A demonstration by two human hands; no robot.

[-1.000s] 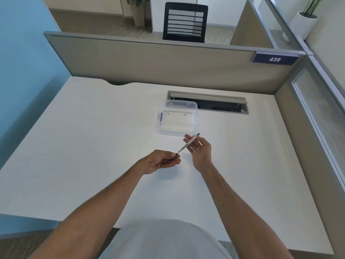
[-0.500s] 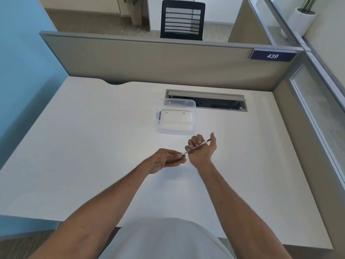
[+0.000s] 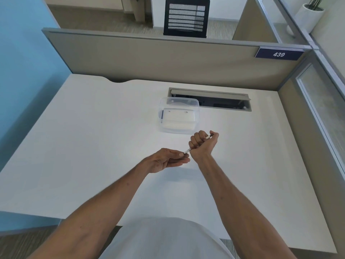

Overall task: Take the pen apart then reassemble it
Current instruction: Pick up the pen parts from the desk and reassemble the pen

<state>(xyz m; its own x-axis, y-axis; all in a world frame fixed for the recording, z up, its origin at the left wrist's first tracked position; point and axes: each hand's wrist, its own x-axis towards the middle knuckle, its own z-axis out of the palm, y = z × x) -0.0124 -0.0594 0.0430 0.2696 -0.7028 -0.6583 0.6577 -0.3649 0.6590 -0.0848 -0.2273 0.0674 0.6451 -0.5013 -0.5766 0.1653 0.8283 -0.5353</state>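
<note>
Above desk (image 3: 93,146): both hands' grip closed around pen (image 3: 187,150).

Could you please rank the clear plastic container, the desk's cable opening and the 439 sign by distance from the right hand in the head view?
From the right hand:
1. Clear plastic container, just beyond it, slightly left.
2. Cable opening, farther back on the desk.
3. 439 sign, up on the partition, far right.

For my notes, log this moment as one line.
right hand: fist around pen | left hand: fingers pinching pen's near end | pen: held above desk | tub: behind hands
</note>
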